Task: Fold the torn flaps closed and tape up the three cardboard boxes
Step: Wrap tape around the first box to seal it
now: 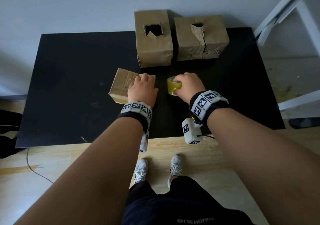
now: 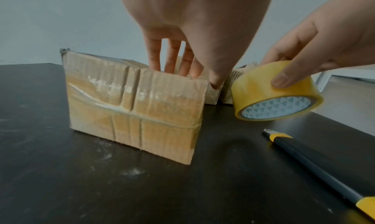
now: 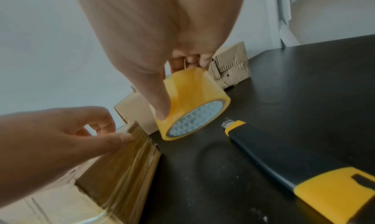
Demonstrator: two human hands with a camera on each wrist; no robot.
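A small taped cardboard box (image 1: pixel 121 84) (image 2: pixel 131 108) (image 3: pixel 121 171) stands on the black mat (image 1: pixel 69 86). My left hand (image 1: pixel 142 88) (image 2: pixel 192 76) (image 3: pixel 113 131) holds its top right corner, fingers over the top and thumb on the near edge. Just to the right, my right hand (image 1: pixel 187 84) (image 2: pixel 278 70) (image 3: pixel 174 89) grips a yellow tape roll (image 1: pixel 174 87) (image 2: pixel 263 99) (image 3: pixel 194 95), tilted and slightly above the mat. Behind them stand two larger boxes: one (image 1: pixel 154 39) with a torn hole on top, the other (image 1: pixel 200 37) (image 3: pixel 231 70) with a torn, crumpled flap.
A black-and-yellow utility knife (image 2: pixel 316 160) (image 3: pixel 284 160) lies on the mat under my right wrist, blade tip toward the tape. A white shelf frame (image 1: pixel 294 17) stands at the right. A dark bag (image 1: pixel 8 129) lies on the floor at the left.
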